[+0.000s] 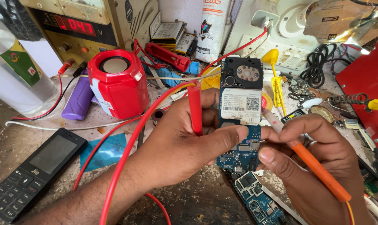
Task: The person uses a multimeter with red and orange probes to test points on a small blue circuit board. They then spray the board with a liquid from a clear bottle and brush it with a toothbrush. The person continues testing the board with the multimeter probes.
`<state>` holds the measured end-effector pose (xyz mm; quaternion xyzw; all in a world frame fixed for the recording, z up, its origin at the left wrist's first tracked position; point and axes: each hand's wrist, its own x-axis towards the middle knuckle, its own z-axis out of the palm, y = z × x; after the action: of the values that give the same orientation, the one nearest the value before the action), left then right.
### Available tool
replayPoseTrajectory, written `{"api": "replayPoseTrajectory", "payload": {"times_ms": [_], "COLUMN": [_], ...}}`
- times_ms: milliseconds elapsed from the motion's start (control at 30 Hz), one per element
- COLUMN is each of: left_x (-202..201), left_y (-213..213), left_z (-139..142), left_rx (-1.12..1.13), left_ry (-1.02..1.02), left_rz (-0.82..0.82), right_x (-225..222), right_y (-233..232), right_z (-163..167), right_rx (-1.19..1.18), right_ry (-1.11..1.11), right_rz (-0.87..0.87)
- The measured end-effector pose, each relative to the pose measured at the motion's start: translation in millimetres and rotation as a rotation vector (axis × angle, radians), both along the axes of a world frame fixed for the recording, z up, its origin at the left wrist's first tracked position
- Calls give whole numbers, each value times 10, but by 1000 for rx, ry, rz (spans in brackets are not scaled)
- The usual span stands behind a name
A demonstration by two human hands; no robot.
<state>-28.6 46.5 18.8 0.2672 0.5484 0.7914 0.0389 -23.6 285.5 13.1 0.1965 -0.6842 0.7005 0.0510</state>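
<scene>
The left hand (185, 141) has its fingers closed on a bare blue phone circuit board (240, 121), held upright mid-scene, with a red probe handle (195, 109) pinched against it. The right hand (322, 166) has its fingers clamped on an orange-handled tool (318, 168), whose tip seems to touch the board's right edge. Another blue circuit board (257, 200) lies nearer; a black keypad phone (31, 175) lies near left.
</scene>
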Motion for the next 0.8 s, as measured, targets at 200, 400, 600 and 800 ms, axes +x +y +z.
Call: {"api": "replayPoseTrajectory", "payload": {"times_ms": [200, 400, 600, 800], "left_x": [-19, -7, -14, -2], "left_y": [14, -9, -11, -4], "left_z": [-1, 32, 53, 60], "left_rx": [17, -84, -102, -50], "left_ry": [-33, -85, -104, -69], "left_rz": [-10, 29, 30, 17], "right_x": [-14, 0, -7, -16], "right_y": [-4, -14, -7, 16], "right_z": [4, 39, 26, -1], "right_rx": [-13, -51, -36, -22], "right_ry": [1, -48, -57, -46], "right_rz": [11, 64, 25, 22]}}
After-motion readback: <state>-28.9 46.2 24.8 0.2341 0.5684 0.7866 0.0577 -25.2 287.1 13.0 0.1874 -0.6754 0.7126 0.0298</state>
